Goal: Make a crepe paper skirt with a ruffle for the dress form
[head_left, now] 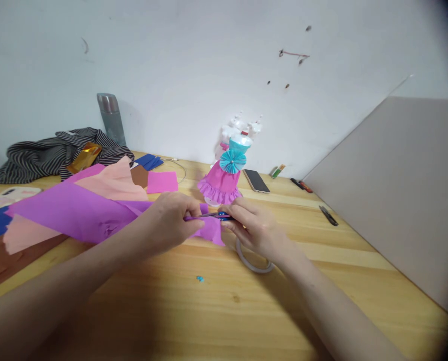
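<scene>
My left hand (177, 213) pinches the edge of a sheet of purple crepe paper (81, 208), which spreads away to the left over other sheets. In my right hand (248, 223) is a pair of scissors (220, 215) with blue on the handle. Their blades point left and lie at the paper close to my left fingers; a flap of purple hangs below them. Just behind my hands stands a small dress form in a pink and purple paper dress (221, 178) with a turquoise fan rosette (232, 161). A roll of tape (256, 265) lies under my right wrist.
Peach crepe paper (109, 181), a pink square (163, 182) and blue pieces (149, 162) lie at left, near a striped cloth (58, 150) and a bottle (111, 120). A phone (256, 181) and a box cutter (328, 215) lie to the right. Turquoise scraps (200, 278) lie in front.
</scene>
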Tool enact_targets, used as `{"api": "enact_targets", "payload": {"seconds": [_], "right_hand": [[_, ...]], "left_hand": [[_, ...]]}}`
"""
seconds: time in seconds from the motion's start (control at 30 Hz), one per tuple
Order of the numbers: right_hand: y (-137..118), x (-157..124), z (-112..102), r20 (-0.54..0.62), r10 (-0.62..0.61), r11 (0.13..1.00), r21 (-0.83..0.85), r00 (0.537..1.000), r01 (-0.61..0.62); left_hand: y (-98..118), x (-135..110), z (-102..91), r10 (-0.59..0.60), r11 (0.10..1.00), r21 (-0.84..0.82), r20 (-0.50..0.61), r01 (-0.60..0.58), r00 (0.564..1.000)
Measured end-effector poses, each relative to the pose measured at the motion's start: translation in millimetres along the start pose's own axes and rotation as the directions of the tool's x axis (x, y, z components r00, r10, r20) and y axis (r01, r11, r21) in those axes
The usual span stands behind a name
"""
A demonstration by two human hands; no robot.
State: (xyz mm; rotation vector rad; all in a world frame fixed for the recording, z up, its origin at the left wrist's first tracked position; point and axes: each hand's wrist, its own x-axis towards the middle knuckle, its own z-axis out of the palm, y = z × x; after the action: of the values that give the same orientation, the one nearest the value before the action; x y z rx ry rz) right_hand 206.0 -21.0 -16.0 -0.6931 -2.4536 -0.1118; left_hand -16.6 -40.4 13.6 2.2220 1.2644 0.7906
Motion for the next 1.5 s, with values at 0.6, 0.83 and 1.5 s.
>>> {"api": "enact_targets", "payload": {"seconds": [0.6,0.83,1.5], "right_hand": [[-2.2,0.3,2.8,-0.007,0.005,1.000,-0.006,1.000,-0.005],[-2.7,-1.7,5.5,-0.026,0.031,1.000,0.004,0.999,-0.030],[-3.0,-0.1,5.9,-0.015,0.052,0.999,0.004,0.999,-0.052]], "left_hand": [[-9.3,1.5,8.1,0.088,0.996,0.031,-0.079,-0.085,0.993],[-3.4,1.1,3.3,0.067,0.997,0.044,-0.072,-0.064,0.995],[-7.8,3.3,3.6,0.087,0.990,0.118,-0.076,-0.077,0.993]]}}
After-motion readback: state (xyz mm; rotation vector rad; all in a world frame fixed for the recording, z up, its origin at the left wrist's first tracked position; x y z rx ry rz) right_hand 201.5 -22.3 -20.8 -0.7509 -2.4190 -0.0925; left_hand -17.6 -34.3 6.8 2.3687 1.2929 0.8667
